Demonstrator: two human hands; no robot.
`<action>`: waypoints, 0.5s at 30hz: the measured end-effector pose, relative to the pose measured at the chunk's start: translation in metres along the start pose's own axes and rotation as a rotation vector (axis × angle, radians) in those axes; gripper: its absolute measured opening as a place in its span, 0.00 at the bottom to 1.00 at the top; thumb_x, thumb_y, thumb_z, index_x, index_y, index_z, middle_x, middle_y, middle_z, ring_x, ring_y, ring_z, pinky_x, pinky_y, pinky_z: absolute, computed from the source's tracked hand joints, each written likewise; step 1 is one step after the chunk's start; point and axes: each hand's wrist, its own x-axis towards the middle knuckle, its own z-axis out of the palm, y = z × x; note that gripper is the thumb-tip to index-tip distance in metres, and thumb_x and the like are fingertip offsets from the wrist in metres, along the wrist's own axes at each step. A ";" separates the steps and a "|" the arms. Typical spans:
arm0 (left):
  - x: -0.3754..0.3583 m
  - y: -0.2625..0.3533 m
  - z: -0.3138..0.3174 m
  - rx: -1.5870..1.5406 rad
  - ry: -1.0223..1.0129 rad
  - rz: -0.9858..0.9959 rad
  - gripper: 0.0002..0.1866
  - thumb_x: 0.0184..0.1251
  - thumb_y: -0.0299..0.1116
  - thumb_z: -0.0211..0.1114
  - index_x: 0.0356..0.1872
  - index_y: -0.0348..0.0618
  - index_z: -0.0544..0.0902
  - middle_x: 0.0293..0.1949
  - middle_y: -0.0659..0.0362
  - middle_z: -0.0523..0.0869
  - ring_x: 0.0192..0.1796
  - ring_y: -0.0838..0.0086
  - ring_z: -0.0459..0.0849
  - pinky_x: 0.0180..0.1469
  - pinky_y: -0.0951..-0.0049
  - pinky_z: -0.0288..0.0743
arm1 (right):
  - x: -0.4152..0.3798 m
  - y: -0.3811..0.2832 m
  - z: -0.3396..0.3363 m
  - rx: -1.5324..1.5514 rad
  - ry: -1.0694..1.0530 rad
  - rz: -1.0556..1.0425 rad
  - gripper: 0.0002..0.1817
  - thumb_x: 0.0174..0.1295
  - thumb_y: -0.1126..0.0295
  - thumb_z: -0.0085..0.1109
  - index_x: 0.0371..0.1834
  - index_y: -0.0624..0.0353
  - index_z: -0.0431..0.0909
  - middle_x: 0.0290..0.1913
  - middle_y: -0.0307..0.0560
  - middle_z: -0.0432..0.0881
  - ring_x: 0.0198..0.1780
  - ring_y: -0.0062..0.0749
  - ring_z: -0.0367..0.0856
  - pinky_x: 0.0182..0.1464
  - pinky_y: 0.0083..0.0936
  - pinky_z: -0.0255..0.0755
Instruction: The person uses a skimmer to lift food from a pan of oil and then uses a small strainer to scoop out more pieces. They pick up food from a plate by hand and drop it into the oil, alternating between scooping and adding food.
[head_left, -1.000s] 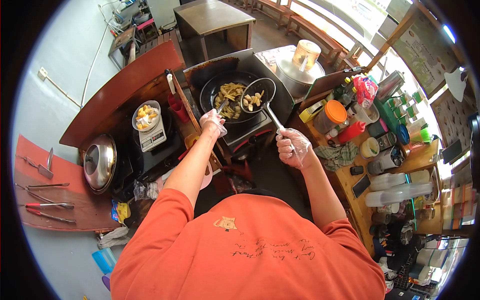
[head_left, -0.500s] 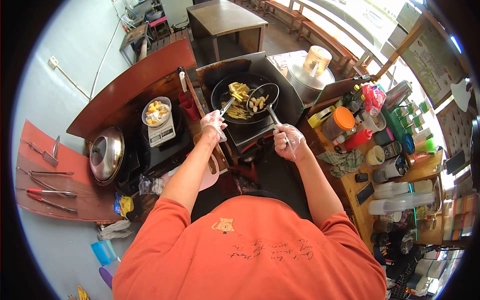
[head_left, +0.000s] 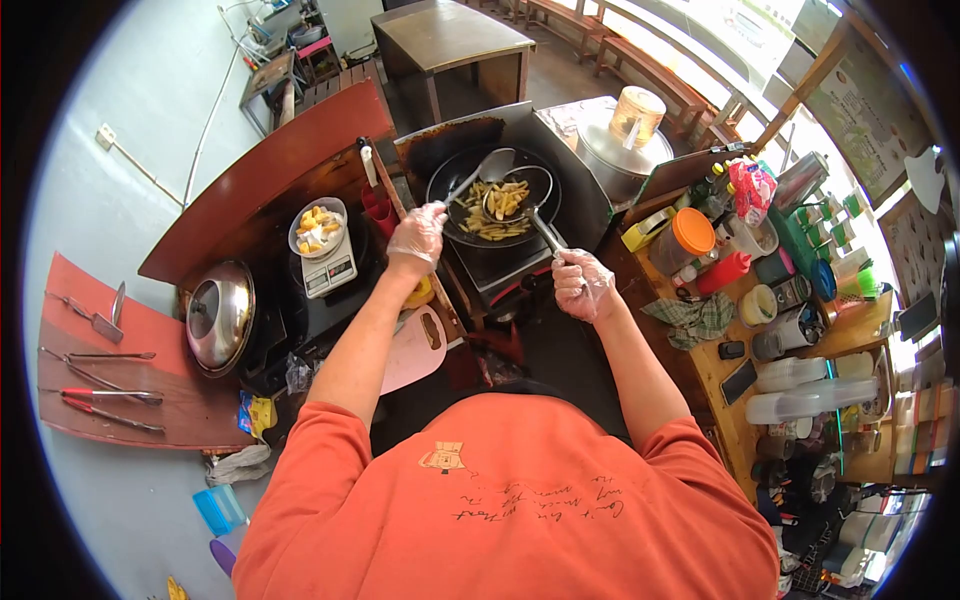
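Yellow fried strips (head_left: 488, 222) lie in a black wok (head_left: 440, 185) on the stove. My left hand (head_left: 418, 236), in a clear plastic glove, is closed on the handle of a ladle (head_left: 497, 163), whose bowl is over the wok and looks empty. My right hand (head_left: 582, 284), gloved too, grips the handle of a round strainer (head_left: 546, 226). The strainer holds several yellow strips (head_left: 506, 199) and sits low over the wok, just right of the ladle's bowl.
Left of the wok, a bowl of food (head_left: 318, 228) rests on a scale (head_left: 331, 272). A lidded pot (head_left: 625, 150) stands behind right. A pink board (head_left: 412, 352), a metal lid (head_left: 218, 318) and an orange-lidded container (head_left: 683, 245) are nearby.
The ladle has emptied its strips and moved up, its bowl now beside the strainer. More strips are in the strainer. My left hand has shifted slightly left and up.
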 end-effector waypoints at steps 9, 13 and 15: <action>0.048 -0.068 0.000 0.189 -0.206 -0.256 0.12 0.74 0.38 0.56 0.48 0.44 0.82 0.44 0.48 0.87 0.50 0.53 0.84 0.53 0.58 0.77 | -0.019 -0.018 0.024 -0.525 0.429 -0.151 0.15 0.70 0.60 0.54 0.28 0.55 0.70 0.13 0.27 0.60 0.12 0.17 0.55 0.16 0.19 0.52; 0.060 -0.082 -0.007 0.160 -0.261 -0.316 0.13 0.74 0.40 0.55 0.47 0.46 0.83 0.45 0.49 0.87 0.51 0.54 0.84 0.54 0.60 0.77 | -0.019 -0.039 0.023 -0.695 0.526 -0.182 0.15 0.70 0.59 0.56 0.28 0.55 0.71 0.14 0.29 0.60 0.12 0.18 0.54 0.16 0.19 0.50; 0.066 -0.094 -0.015 0.196 -0.383 -0.299 0.14 0.73 0.40 0.53 0.47 0.46 0.83 0.45 0.50 0.87 0.51 0.54 0.84 0.54 0.60 0.77 | -0.019 -0.051 0.018 -0.779 0.604 -0.217 0.14 0.68 0.59 0.58 0.29 0.55 0.72 0.14 0.30 0.61 0.13 0.19 0.55 0.16 0.20 0.50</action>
